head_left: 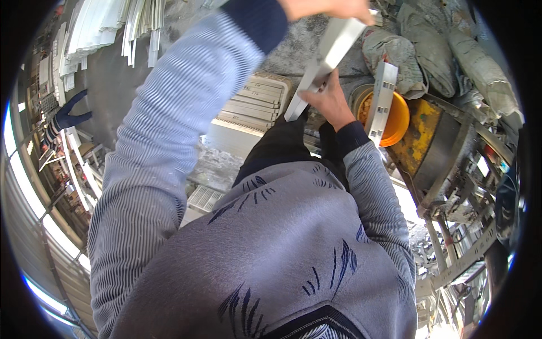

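Note:
A long silvery-white metal profile [323, 63] slants in front of my legs, upper end tilted to the right. My left hand [333, 8] is closed around its upper end, partly cut off by the top edge and slightly blurred. Lower down, my right hand [333, 101] grips the profile's side with thumb and fingers. Just right of that hand, a second metal piece with square holes [383, 97] stands tilted in an orange bucket [400, 120].
Pale dusty sacks [432, 53] lie at the far right, above a worn yellow metal part [420, 127]. A crate of pale strips [257, 101] sits left of my legs. Long white strips [96, 28] are stacked far left. Another person [68, 116] is at the left rim.

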Demonstrator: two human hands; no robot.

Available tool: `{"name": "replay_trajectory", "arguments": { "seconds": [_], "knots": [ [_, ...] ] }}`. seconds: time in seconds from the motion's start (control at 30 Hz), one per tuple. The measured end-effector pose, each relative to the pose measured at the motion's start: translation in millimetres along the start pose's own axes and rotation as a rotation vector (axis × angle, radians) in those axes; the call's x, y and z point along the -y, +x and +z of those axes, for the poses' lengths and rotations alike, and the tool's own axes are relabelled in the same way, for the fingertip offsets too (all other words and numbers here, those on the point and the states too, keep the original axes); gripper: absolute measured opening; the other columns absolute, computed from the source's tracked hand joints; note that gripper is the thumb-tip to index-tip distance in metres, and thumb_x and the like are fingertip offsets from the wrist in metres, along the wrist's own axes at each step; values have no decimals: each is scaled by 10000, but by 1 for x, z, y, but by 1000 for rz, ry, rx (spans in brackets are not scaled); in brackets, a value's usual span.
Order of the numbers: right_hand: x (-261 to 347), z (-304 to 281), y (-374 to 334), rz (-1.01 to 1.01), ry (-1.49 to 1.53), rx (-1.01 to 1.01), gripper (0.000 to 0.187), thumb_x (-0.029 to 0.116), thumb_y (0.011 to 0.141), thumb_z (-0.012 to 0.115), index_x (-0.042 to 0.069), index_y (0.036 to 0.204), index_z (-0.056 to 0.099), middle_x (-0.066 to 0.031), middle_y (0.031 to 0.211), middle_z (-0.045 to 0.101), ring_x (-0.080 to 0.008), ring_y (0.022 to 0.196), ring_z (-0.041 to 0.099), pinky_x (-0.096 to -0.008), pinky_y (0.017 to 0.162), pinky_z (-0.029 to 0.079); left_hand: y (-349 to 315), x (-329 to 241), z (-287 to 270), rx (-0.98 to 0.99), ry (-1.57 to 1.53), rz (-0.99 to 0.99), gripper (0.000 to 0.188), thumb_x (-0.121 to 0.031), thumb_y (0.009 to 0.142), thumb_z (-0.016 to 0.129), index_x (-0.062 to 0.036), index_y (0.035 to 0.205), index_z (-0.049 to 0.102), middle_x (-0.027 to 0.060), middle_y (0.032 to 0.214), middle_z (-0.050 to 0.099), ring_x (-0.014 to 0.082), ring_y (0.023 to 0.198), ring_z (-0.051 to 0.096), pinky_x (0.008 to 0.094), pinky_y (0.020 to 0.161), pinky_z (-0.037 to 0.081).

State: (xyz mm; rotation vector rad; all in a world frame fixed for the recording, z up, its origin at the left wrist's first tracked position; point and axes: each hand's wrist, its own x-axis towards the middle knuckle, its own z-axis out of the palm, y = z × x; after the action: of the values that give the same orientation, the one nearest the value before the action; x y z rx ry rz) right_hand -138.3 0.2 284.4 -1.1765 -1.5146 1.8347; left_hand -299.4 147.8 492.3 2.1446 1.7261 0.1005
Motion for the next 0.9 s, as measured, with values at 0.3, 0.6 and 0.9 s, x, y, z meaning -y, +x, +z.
{"name": "replay_trajectory", "arguments": {
  "seconds": [0.3,0.6,0.9],
  "knots": [
    [75,-50,-7,47,395,-156,474,99,852,741,-62,1268,584,-114,1113,671,-202,991,640,-325,877,517,-18,-20,16,-161,-547,210,519,-512,959,696,-36,1164,713,127,941,744,261,838,716,386,765,564],
    [112,-68,-35,8,511,-163,444,89,912,726,-6,1307,548,-163,1261,664,-282,1148,655,-407,979,560,-178,50,129,-116,-647,-225,466,-423,924,760,-18,1151,713,191,1072,757,310,1034,738,389,895,569],
    [138,-75,-37,-148,-514,-419,595,110,778,737,-49,1309,522,-288,1122,693,-385,1043,699,-430,939,546,-182,-14,42,-607,-255,232,219,-128,851,793,-31,1027,707,126,1134,716,320,1037,687,401,862,562]
  ]
}}
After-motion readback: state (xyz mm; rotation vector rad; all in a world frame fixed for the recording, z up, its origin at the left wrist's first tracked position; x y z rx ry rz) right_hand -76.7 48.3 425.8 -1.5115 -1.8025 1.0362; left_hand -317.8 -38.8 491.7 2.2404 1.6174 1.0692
